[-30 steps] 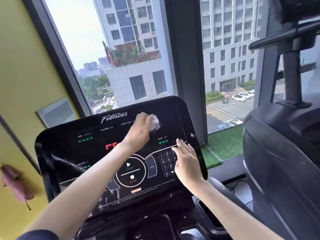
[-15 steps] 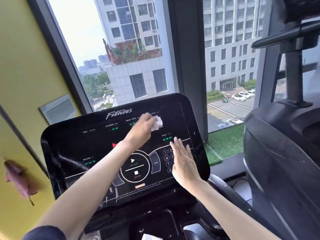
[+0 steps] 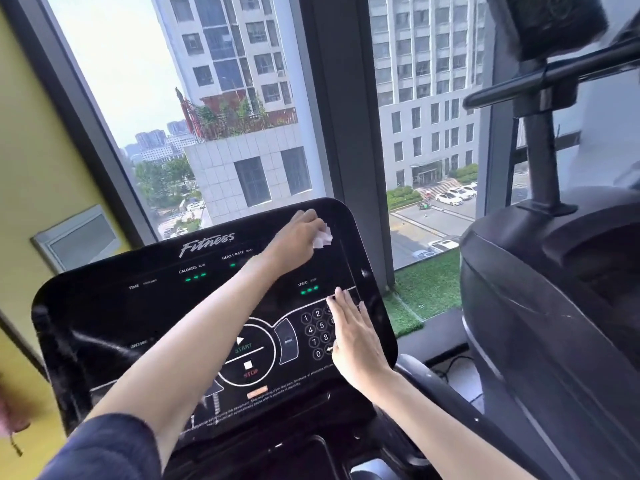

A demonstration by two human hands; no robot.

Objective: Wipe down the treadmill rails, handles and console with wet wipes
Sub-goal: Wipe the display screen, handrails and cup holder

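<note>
Left hand [image 3: 298, 233] is curled round a white wet wipe [image 3: 322, 239], pressed near the top edge of the treadmill console [image 3: 121, 323]. Right hand [image 3: 356, 337] is laid flat on the number keypad [image 3: 315, 329].

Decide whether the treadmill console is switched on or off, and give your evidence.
On. Green lights glow under the CALORIES and SPEED labels on the console.

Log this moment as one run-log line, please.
phase: wiping | left hand: grips crumpled white wet wipe on upper right of glossy black treadmill console | right hand: rests flat on white-numbered keypad
</note>
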